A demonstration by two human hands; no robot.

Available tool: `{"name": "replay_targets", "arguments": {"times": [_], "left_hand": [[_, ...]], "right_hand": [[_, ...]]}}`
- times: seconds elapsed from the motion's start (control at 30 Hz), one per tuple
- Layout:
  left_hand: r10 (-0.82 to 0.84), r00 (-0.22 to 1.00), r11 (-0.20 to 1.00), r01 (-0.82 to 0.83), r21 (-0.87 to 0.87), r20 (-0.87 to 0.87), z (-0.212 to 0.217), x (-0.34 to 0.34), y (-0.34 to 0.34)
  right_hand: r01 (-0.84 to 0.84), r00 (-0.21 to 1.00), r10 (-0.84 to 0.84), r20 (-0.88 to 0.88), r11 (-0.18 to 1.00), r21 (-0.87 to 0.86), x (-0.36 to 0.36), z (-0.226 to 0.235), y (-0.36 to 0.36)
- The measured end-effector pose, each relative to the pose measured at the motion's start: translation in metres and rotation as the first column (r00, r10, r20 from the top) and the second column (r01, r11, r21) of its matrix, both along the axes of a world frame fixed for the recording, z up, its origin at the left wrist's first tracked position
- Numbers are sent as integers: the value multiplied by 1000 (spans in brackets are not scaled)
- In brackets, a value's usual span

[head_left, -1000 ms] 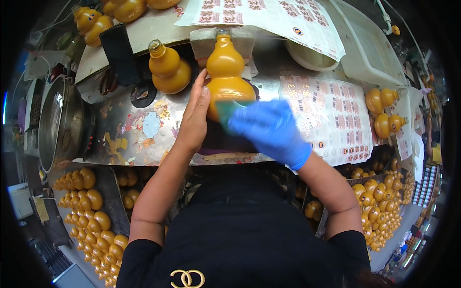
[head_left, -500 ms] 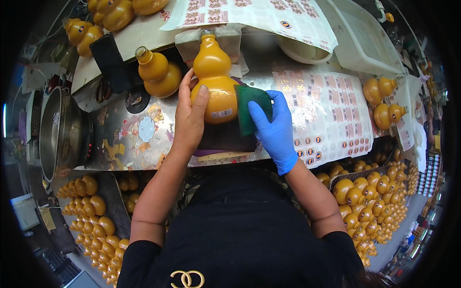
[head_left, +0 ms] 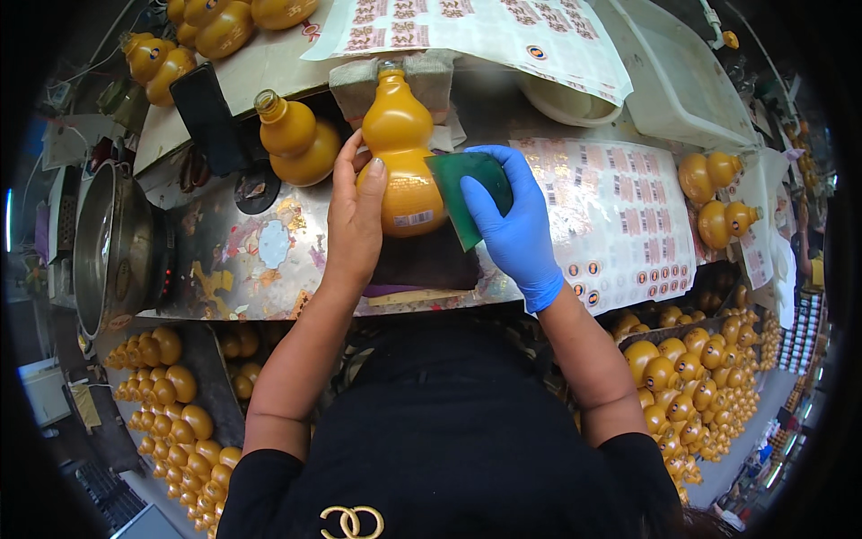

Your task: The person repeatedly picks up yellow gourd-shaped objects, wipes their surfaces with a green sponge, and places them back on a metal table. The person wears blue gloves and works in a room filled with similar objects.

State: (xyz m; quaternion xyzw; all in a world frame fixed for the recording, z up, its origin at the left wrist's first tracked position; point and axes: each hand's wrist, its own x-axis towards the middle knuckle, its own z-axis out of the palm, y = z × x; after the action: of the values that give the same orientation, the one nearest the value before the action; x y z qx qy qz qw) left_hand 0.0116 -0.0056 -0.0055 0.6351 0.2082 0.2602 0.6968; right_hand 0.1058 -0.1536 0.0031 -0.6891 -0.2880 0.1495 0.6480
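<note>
Bright, even light; fisheye bends dark edges.

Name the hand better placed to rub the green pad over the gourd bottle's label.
Right. The gloved right hand holds the green pad against the gourd bottle beside its label. The bare left hand grips the bottle's other side, steadying it.

— What can't we make out here?
— The left hand [head_left: 355,220] covers one flank of the gourd-shaped bottle [head_left: 401,153]; the print on its small label is too fine.
— And the right hand [head_left: 512,220]?
— Its thumb hides behind the green pad [head_left: 471,193].
</note>
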Motion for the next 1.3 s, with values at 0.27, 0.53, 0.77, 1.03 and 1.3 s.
{"name": "replay_targets", "arguments": {"times": [0.27, 0.53, 0.77, 1.03, 1.3], "left_hand": [[-42, 999, 996, 44, -79, 28, 2, 0, 1], [-91, 996, 987, 88, -135, -16, 3, -6, 8], [-161, 986, 978, 155, -139, -38, 3, -7, 14], [-179, 983, 982, 175, -74, -48, 0, -7, 17], [-229, 970, 968, 236, 87, -84, -8, -25, 28]], "right_hand": [[-301, 954, 301, 16, 954, 3, 24, 39, 12], [-150, 517, 225, 826, 974, -171, 37, 44, 32], [-226, 300, 382, 874, 919, -324, -19, -10, -9], [-112, 246, 128, 961, 988, -103, -8, -6, -11], [-218, 752, 155, 641, 976, 20, -23, -17, -30]]}}
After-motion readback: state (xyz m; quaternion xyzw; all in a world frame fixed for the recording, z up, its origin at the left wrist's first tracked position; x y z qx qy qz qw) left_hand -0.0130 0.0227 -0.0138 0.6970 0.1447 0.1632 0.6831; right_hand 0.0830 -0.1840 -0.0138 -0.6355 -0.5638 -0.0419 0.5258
